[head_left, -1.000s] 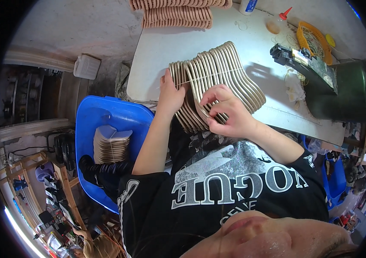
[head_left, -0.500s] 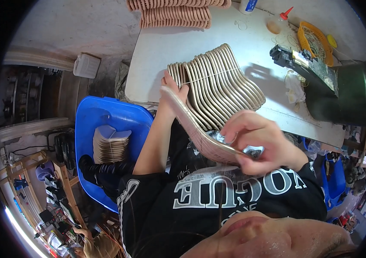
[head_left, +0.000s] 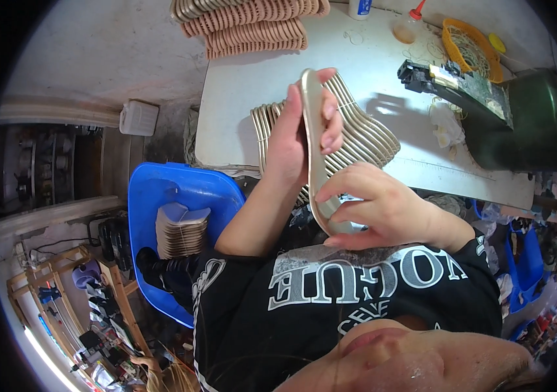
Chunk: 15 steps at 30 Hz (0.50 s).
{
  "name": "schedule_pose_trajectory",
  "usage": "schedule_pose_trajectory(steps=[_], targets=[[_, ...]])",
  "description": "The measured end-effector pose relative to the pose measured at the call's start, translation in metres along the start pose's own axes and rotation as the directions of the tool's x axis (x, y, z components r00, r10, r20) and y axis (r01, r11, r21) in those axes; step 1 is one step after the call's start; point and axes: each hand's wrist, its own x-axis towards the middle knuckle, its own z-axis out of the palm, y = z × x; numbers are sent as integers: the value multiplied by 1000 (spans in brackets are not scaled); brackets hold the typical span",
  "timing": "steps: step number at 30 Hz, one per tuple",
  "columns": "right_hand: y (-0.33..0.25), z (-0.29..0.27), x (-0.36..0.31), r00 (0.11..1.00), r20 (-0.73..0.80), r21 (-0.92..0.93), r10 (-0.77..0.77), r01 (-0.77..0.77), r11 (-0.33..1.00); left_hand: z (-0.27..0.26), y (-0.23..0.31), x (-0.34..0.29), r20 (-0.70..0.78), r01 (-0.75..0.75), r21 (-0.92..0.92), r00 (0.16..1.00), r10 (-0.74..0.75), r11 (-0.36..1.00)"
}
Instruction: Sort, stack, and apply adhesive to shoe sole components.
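A slim, curved shoe insole (head_left: 314, 140) with a pale gold rim is held edge-on over the front of the table. My left hand (head_left: 286, 144) wraps round its upper part, thumb on one side and fingers on the other. At its lower end, my right hand (head_left: 383, 209) is curled with thumb and fingertips against the insole. A small pale patch shows by those fingertips; I cannot make out what it is. Behind my hands, a row of similar gold-edged insoles (head_left: 370, 134) stands packed on the white table (head_left: 226, 130), partly hidden, with a thin string across it.
Bundles of brown-edged insoles (head_left: 255, 39) lie at the far left. A black-armed machine (head_left: 455, 91), a yellow basket (head_left: 450, 39) and a red-tipped bottle (head_left: 409, 27) are at the right. A blue bin (head_left: 141, 196) beside my left arm contains stacked insoles (head_left: 184, 232).
The insole has swung from a slant to nearly upright and turned edge-on. My left hand has moved up and right with it, and my right hand has shifted slightly left. The view has tilted a little.
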Motion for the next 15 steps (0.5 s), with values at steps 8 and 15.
schedule_pose_trajectory(steps=[8,15], targets=[[11,-25,-15,793,-604,-70,74,-145,987,40,-19,9,263,135,98,952,-157,986],[16,-43,-12,798,-584,-67,152,-234,970,50,-24,9,263,145,234,942,-207,961]])
